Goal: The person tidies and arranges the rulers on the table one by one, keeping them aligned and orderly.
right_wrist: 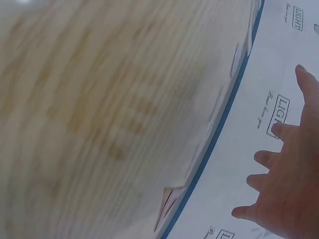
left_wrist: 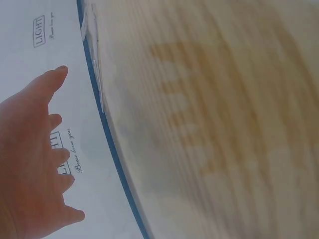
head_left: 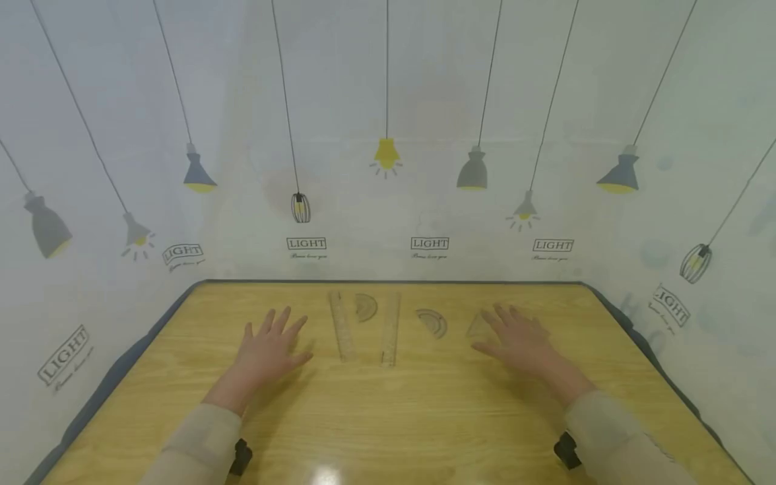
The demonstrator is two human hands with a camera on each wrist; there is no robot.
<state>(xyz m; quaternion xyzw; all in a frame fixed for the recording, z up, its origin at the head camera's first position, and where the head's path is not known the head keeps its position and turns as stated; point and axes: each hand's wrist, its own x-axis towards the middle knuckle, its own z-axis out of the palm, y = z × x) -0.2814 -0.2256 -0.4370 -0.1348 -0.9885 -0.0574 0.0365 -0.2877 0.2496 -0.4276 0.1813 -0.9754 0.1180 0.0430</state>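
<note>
My left hand (head_left: 269, 349) is held over the left part of the wooden table, fingers spread and nothing in its grasp. To its right lie a clear ruler (head_left: 341, 328) and a small clear protractor (head_left: 366, 308). A second clear ruler (head_left: 391, 330) lies near the middle, followed by another protractor (head_left: 432, 323). At the right, my right hand (head_left: 523, 345) has its fingers spread too and holds nothing. It overlaps a clear triangular set square (head_left: 477, 326) in the head view, hiding most of it. The right wrist view shows the set square's reddish-edged corner (right_wrist: 169, 201) near the table edge.
The wooden table (head_left: 376, 417) has a dark blue edge (head_left: 394, 281) at the back and sides. A pale wall covering (head_left: 388, 209) printed with lamps and "LIGHT" labels stands around it. Black wrist devices (head_left: 567, 450) sit at both sleeves.
</note>
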